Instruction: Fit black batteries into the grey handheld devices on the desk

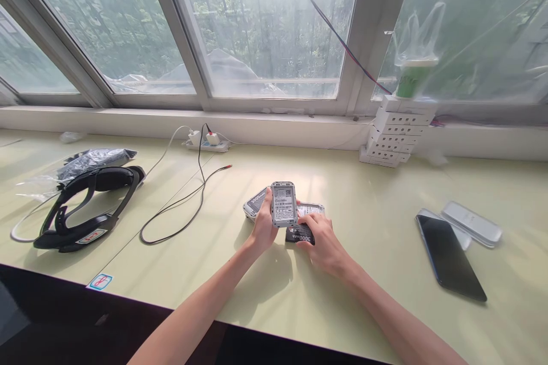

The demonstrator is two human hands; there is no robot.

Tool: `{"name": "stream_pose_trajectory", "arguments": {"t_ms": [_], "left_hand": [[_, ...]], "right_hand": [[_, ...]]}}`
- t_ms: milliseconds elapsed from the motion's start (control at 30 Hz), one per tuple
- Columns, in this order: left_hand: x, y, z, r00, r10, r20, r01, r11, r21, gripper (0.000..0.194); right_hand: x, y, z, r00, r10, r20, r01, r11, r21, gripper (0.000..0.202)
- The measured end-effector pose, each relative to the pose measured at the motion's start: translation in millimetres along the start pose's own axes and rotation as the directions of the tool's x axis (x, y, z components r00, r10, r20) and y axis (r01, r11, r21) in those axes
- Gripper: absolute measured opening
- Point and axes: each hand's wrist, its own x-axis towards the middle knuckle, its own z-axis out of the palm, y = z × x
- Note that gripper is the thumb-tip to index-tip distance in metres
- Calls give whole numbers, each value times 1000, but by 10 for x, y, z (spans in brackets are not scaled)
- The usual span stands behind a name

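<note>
My left hand (264, 228) is closed round a small white-edged electronic device (284, 203), held up with its open battery bay and printed label facing me. My right hand (324, 243) pinches a black battery (301, 234) marked 3000mAh, low over the table and just right of the held device. Behind those right fingers lies a second device (314, 208) with a label in its bay, partly covered. Another device (257, 203), with a 3000mAh battery face showing, rests on the table behind my left hand.
To the left lie a black headset (89, 234), a plastic-wrapped packet (96, 162) and a black cable (171, 235). A power strip (208, 145) sits by the wall. At right are a phone (451, 256), clear cases (473, 223) and stacked white boxes (396, 134) topped by a green cup (411, 80).
</note>
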Motion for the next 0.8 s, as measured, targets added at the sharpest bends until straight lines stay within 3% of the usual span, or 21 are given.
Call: {"name": "stream_pose_trajectory", "arguments": {"t_ms": [600, 800], "left_hand": [[-3, 0, 16, 999, -9, -37, 10, 1000, 10, 51], [5, -6, 6, 1000, -13, -28, 13, 1000, 20, 51]], "right_hand": [[-20, 55, 57, 999, -2, -35, 3, 999, 39, 44], [-1, 78, 60, 998, -35, -48, 39, 994, 102, 55]]}}
